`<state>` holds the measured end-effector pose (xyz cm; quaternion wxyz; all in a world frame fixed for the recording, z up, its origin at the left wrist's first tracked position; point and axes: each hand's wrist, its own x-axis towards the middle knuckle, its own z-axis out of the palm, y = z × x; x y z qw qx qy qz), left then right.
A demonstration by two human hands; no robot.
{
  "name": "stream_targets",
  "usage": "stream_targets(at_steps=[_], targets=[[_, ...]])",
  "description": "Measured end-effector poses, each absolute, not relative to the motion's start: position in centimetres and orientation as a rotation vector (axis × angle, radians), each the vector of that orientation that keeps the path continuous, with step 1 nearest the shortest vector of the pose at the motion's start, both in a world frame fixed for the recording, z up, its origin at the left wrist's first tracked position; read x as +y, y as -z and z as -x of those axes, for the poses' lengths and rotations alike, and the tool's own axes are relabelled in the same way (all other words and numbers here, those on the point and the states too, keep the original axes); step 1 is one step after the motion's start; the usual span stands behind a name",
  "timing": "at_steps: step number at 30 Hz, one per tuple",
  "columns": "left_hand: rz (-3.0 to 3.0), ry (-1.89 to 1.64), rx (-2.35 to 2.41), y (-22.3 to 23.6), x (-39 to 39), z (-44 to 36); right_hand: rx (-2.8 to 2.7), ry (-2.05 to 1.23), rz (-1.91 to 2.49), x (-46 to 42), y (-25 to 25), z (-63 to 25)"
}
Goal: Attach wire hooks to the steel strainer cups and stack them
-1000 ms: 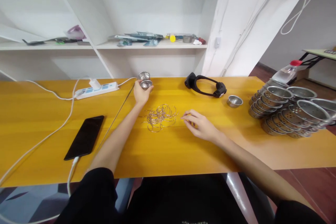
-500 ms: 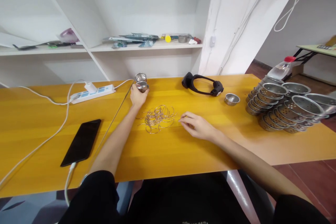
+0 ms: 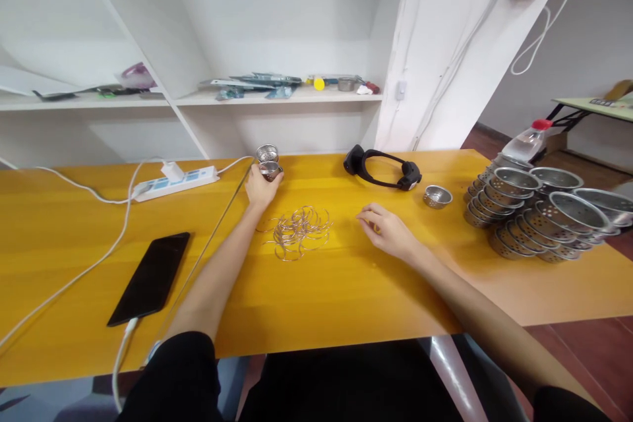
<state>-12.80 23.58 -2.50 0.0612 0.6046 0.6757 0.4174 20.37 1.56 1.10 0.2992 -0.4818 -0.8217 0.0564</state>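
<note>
My left hand (image 3: pixel 262 186) is closed around a small perforated metal cup (image 3: pixel 270 169) at the table's back edge. Right behind it stands a second metal cup (image 3: pixel 267 152). My right hand (image 3: pixel 388 231) hovers over the table with thumb and fingertips pressed together; whether anything thin is between them I cannot make out. Left of it lies a tangled heap of thin copper-coloured wire rings (image 3: pixel 299 231). Another low metal cup (image 3: pixel 438 196) sits alone to the right.
Nested stacks of perforated metal cups (image 3: pixel 548 217) crowd the right side, with a red-capped bottle (image 3: pixel 528 140) behind. A black headset-like strap (image 3: pixel 380 170) lies at the back. On the left are a phone (image 3: pixel 151 277), its white cable and a power strip (image 3: pixel 178 182).
My right hand has drawn a little to the right, away from the wire rings. The left hand stays on the cup at the back. The view has shifted slightly.
</note>
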Motion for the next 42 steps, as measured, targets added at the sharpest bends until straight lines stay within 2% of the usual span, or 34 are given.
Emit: stream_targets(at_steps=[11, 25, 34, 42], targets=[[-1.813, -1.347, 2.135, 3.1, 22.0, 13.5, -2.276, -0.105, 1.329, 1.0, -0.7, -20.0], [-1.822, -1.428, 1.889, 4.3, 24.2, 14.1, -2.327, -0.135, 1.331, 0.8, -0.8, -19.8], [-1.902, -1.478, 1.991, 4.1, 24.1, 14.3, -2.3, -0.184, 1.318, 1.2, -0.2, -19.8], [-1.912, -1.453, 1.892, 3.8, 24.5, 13.8, -2.355, -0.224, 1.257, 1.1, 0.2, -19.2]])
